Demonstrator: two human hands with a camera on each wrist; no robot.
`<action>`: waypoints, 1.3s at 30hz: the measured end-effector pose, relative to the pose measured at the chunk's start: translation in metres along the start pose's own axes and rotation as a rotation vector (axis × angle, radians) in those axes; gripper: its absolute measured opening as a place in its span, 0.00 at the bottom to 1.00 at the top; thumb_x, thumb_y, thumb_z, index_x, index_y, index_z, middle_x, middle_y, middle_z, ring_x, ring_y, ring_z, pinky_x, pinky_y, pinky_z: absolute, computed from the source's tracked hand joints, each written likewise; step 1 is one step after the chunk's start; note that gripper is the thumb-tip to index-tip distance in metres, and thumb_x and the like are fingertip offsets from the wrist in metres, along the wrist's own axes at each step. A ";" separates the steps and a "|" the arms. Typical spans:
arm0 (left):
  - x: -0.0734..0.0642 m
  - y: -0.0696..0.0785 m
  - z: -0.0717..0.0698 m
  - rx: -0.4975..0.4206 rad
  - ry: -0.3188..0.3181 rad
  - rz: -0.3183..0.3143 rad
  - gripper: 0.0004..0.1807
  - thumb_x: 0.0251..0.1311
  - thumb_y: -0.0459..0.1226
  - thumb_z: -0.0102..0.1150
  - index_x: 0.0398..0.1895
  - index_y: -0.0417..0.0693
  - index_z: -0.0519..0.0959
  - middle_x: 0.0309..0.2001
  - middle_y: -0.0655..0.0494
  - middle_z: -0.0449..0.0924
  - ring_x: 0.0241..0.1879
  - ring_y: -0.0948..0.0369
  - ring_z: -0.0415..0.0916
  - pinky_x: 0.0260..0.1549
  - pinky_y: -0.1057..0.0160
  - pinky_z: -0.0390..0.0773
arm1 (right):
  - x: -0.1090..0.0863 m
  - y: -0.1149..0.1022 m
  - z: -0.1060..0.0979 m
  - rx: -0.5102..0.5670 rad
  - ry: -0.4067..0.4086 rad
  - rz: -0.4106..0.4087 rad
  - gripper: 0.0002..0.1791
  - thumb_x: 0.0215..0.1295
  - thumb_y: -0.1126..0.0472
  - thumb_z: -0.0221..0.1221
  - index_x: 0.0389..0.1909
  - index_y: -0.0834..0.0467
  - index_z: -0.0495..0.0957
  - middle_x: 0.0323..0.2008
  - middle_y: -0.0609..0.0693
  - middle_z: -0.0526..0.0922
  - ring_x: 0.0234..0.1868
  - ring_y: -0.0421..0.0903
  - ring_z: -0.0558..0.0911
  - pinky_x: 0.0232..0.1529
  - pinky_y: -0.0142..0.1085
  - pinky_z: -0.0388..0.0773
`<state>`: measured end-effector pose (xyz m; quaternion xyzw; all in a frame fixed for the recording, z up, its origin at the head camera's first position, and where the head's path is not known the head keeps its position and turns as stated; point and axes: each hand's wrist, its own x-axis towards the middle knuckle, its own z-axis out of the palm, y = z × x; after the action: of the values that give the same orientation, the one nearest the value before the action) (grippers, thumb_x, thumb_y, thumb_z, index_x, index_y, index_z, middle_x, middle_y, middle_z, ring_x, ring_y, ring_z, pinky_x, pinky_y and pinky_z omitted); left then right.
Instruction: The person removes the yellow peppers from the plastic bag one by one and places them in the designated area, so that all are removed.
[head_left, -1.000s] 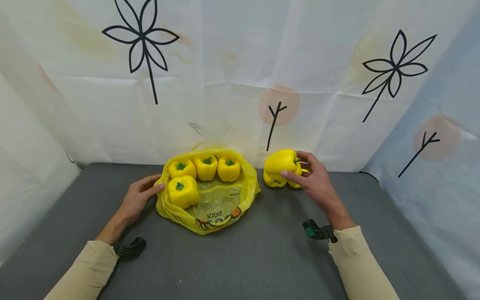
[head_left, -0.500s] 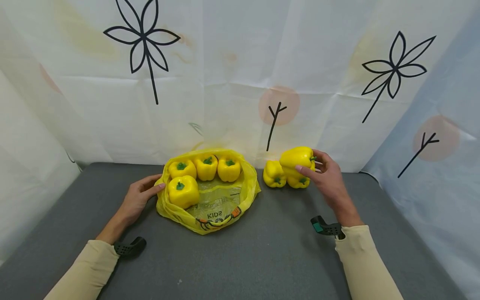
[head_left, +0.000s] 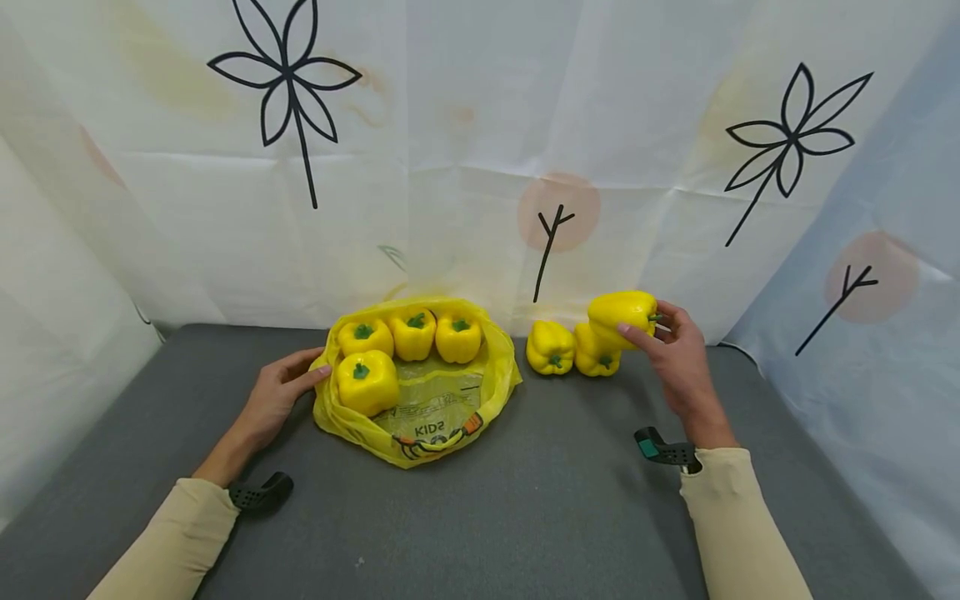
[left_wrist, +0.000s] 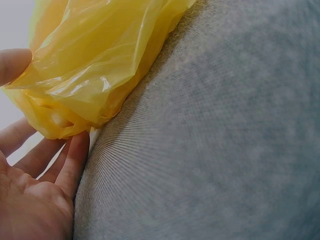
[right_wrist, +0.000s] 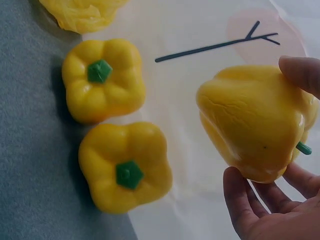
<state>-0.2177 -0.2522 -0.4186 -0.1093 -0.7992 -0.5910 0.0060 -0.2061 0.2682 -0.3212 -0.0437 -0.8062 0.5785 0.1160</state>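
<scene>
By the worktop's (head_left: 480, 533) back edge, the right hand (head_left: 684, 367) grips a pepper (head_left: 621, 308) beside two loose peppers (head_left: 551, 347); well apart, the left hand (head_left: 272, 404) pinches the left side of a bag (head_left: 501, 379) holding four more peppers (head_left: 367, 385).

held pepper (right_wrist: 255, 120): glossy, plastic-looking, finely creased | other peppers (right_wrist: 120, 90): smooth, glossy | bag (left_wrist: 100, 65): thin, shiny, crinkled plastic | tabletop (left_wrist: 215, 130): matt, cloth-like | backdrop (head_left: 465, 125): creased sheet, faint sheen | sleeves (head_left: 738, 508): matt cloth

Both arms (head_left: 174, 533) stretched forward, left grip (head_left: 272, 402) pinching — thumb opposite fingers, right grip (head_left: 682, 367) raised — fingers bent.
</scene>
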 end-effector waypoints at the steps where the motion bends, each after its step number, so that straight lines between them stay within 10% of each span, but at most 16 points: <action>1: 0.000 0.000 0.000 0.000 -0.001 0.001 0.32 0.77 0.45 0.52 0.75 0.33 0.63 0.73 0.36 0.62 0.61 0.72 0.64 0.51 0.80 0.70 | 0.001 0.001 -0.001 0.008 0.018 0.008 0.46 0.70 0.49 0.64 0.80 0.58 0.51 0.74 0.60 0.59 0.66 0.52 0.67 0.64 0.43 0.69; 16: 0.000 0.001 0.001 0.000 0.007 -0.005 0.32 0.77 0.45 0.53 0.75 0.34 0.63 0.72 0.36 0.63 0.58 0.75 0.65 0.50 0.79 0.71 | 0.013 0.029 -0.006 0.059 0.295 0.098 0.45 0.67 0.50 0.68 0.76 0.59 0.55 0.69 0.56 0.63 0.56 0.43 0.69 0.65 0.42 0.70; 39: 0.001 0.001 0.001 -0.006 0.012 -0.007 0.32 0.77 0.45 0.53 0.74 0.33 0.64 0.72 0.35 0.63 0.57 0.76 0.66 0.50 0.79 0.72 | 0.020 0.083 0.000 -0.057 0.359 0.225 0.50 0.65 0.44 0.67 0.76 0.64 0.53 0.72 0.63 0.59 0.67 0.58 0.63 0.65 0.48 0.65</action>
<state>-0.2183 -0.2506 -0.4184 -0.1028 -0.7978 -0.5940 0.0086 -0.2307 0.2988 -0.3965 -0.2391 -0.7787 0.5477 0.1913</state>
